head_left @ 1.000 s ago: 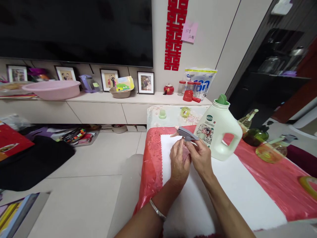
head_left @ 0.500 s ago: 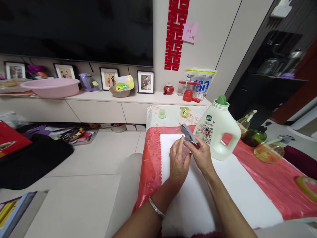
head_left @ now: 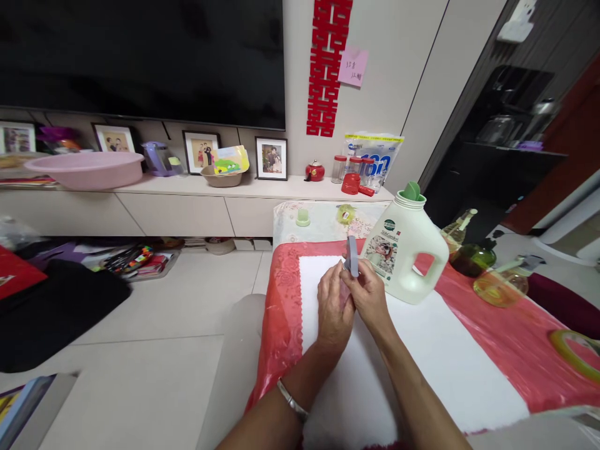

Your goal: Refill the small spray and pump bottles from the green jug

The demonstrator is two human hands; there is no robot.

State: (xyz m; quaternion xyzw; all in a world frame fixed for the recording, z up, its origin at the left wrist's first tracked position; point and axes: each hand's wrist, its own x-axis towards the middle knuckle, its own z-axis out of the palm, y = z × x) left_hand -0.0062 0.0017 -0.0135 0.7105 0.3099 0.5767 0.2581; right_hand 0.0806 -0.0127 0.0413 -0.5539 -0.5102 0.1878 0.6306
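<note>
My left hand (head_left: 334, 306) is wrapped around a small pinkish, see-through bottle (head_left: 345, 292), most of it hidden by the fingers. My right hand (head_left: 371, 295) pinches the base of a grey top (head_left: 352, 255) on it, which looks like a spray head. Both hands meet over the white cloth (head_left: 440, 350). Just behind my right hand stands a large pale green jug (head_left: 407, 250), with a green piece (head_left: 412, 190) sitting in its mouth. A pale green cap (head_left: 302, 217) lies farther back on the table.
A yellow-green round item (head_left: 345, 214) rests near the table's far edge. Right of the jug are several pump or spray bottles (head_left: 501, 284) and a tape roll (head_left: 574, 353) on the red cover (head_left: 506, 325). A low cabinet (head_left: 187, 209) runs behind, bearing a pink basin (head_left: 89, 170).
The grey top has turned from slanting left to nearly upright, its broad side now edge-on. Both hands keep their hold. The whole view has shifted slightly.
</note>
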